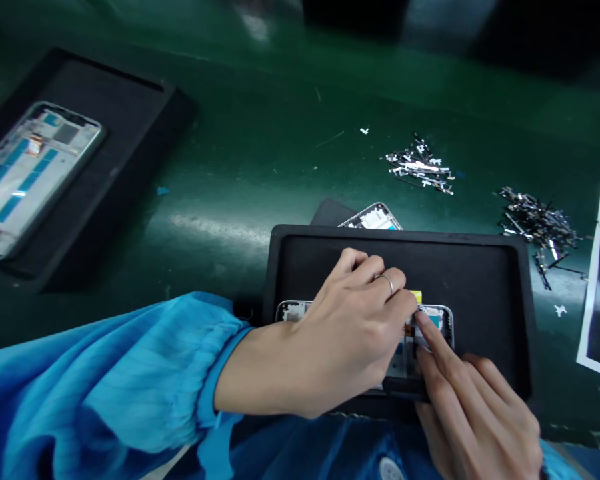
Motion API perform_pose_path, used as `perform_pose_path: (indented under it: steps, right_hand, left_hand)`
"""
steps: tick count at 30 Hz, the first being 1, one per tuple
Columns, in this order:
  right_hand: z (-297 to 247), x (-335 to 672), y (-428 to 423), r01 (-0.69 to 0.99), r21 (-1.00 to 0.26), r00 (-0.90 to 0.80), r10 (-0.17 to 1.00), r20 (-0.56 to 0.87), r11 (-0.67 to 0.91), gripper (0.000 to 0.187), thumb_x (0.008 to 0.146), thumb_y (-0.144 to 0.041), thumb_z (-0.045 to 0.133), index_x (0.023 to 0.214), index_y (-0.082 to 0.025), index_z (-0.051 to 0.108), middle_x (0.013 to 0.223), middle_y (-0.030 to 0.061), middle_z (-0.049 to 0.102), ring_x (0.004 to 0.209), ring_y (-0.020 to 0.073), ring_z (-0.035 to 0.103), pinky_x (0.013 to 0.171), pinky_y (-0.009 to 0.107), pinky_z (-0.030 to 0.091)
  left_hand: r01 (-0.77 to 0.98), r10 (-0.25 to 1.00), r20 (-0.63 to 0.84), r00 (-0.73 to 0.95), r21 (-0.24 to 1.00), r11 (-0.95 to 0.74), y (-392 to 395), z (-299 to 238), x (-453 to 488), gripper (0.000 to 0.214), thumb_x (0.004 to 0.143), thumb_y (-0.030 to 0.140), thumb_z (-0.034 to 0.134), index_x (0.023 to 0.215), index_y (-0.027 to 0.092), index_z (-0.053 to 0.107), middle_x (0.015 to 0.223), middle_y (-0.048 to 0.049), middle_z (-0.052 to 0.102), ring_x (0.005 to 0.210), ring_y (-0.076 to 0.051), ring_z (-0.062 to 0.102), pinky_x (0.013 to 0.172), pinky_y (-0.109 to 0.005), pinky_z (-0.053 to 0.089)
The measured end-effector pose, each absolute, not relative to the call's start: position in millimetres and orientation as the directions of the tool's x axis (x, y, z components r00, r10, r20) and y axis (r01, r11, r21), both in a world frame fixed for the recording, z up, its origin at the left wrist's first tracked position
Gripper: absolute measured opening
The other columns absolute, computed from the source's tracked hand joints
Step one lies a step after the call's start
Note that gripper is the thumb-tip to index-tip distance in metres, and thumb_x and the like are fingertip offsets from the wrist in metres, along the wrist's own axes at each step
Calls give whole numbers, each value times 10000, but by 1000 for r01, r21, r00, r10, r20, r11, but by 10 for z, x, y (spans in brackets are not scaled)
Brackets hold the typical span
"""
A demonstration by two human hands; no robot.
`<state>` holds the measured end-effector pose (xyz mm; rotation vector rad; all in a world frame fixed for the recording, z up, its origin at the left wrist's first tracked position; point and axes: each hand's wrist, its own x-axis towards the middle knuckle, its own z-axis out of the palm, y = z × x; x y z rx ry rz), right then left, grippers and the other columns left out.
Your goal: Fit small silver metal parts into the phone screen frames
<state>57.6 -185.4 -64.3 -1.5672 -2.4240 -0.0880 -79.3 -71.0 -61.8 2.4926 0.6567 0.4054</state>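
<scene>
A phone mid-frame (437,320) with its inner side up lies in a black foam tray (480,280), partly covered by my hands. My left hand (355,327), a ring on one finger, is closed over the frame with its fingers curled. Whatever it pinches is hidden. A yellow tab (417,295) shows just beyond its fingertips. My right hand (475,400) has its index fingertip on the frame's upper part, close to the left fingers. A dark rod-like piece (405,387) runs along the near edge to my right thumb and fingers; its kind is unclear.
Another phone frame (375,217) pokes out behind the tray. Two piles of small metallic strips, one nearer (420,165) and one at right (537,217), lie on the green table (230,167). At left, a black block (130,133) bears a phone frame (40,173). A white-bordered sheet (593,293) lies right.
</scene>
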Motion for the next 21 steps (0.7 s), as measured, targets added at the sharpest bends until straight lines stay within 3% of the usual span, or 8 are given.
perform_pose_path:
  steps: [11,21]
  right_hand:
    - [-619,582,-1864,897,-55,-420,885,200,438,180,757,-38,442,884,-14,567,1053,269,538,720,219,611,573,327,456]
    - [-566,510,-1819,922,-88,-353,911,216,378,167,788,-72,419,835,-30,573,984,235,586,688,206,618,552,303,456]
  left_hand:
    - [296,459,264,848,483,-824,-680,-623,-803,150,727,57,377,696,89,521,711,-69,482,632,-152,369,616,-338,316]
    - [320,451,343,824,375,-870,-715,-643,-760,240,778,46,344,631,112,522,629,-45,475,590,-146,355,613,-327,332]
